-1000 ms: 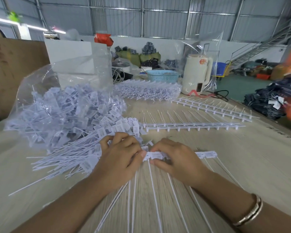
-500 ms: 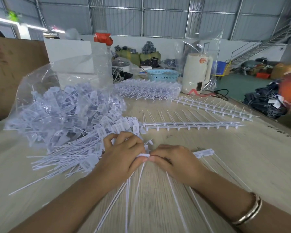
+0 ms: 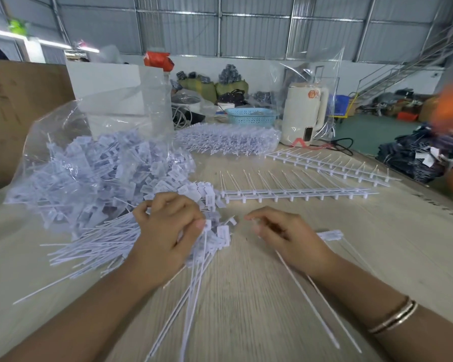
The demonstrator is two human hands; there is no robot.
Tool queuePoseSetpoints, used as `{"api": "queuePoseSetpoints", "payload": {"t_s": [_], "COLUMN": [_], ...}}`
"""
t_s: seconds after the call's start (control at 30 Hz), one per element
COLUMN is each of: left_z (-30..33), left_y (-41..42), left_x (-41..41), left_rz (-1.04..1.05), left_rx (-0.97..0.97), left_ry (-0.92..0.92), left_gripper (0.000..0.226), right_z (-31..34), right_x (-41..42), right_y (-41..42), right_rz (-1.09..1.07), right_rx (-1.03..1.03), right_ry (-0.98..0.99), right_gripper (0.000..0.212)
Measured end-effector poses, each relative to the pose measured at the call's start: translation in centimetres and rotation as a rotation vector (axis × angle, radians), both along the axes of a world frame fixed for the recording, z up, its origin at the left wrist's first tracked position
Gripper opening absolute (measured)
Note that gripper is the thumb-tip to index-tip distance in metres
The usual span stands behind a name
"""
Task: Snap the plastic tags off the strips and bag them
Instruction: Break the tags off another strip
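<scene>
My left hand [image 3: 165, 231] is curled over a bunch of loose white tags [image 3: 217, 236] at the edge of a big heap of snapped-off tags [image 3: 94, 184] that spills out of a clear plastic bag [image 3: 63, 121]. My right hand [image 3: 285, 236] rests on the table a little to the right, pinching the heads of the last few tags, whose long tails [image 3: 311, 304] run back toward me. One more tag head [image 3: 330, 234] lies just right of that hand. An empty strip [image 3: 298, 193] lies beyond both hands.
More bare strips [image 3: 330, 165] lie at the back right. A clear bag of unbroken strips [image 3: 228, 141] sits behind, with a blue basket [image 3: 251, 116] and a white appliance [image 3: 304, 116]. A cardboard panel [image 3: 16, 105] stands at left. The table edge runs along the right.
My hands have come apart. The left hand has moved left with several snapped tags to the heap's edge, and the right hand stays with the few remaining tags.
</scene>
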State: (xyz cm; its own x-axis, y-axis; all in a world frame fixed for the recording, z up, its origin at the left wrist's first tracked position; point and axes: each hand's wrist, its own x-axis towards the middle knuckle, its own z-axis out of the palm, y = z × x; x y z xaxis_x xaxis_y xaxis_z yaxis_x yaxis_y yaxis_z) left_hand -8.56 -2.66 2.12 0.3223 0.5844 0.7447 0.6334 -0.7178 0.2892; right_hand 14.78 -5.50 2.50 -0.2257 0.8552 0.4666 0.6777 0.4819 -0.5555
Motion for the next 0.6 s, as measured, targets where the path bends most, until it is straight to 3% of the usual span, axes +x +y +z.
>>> {"api": "queuePoseSetpoints", "payload": {"t_s": [0.17,0.43,0.6], "left_z": [-0.7,-0.7,-1.2], "left_y": [0.2,-0.8,-0.5], "left_x": [1.1,2.5,2.6], "left_rz": [0.168,0.081,0.051], "left_rx": [0.002,0.016,0.001], "left_ry": [0.236,0.200,0.177], "left_gripper": [0.033,0.039,0.039], "right_z": [-0.1,-0.3,0.1], "right_x": [-2.3,-4.1,-3.7], "right_y": [-0.4,-1.0,-1.0], "right_rz": [0.011,-0.010,0.040], "right_rx": [0.069,0.229,0.165], "right_ry": [-0.222,-0.290,-0.281], "right_gripper": [0.041,0.038,0.044]}}
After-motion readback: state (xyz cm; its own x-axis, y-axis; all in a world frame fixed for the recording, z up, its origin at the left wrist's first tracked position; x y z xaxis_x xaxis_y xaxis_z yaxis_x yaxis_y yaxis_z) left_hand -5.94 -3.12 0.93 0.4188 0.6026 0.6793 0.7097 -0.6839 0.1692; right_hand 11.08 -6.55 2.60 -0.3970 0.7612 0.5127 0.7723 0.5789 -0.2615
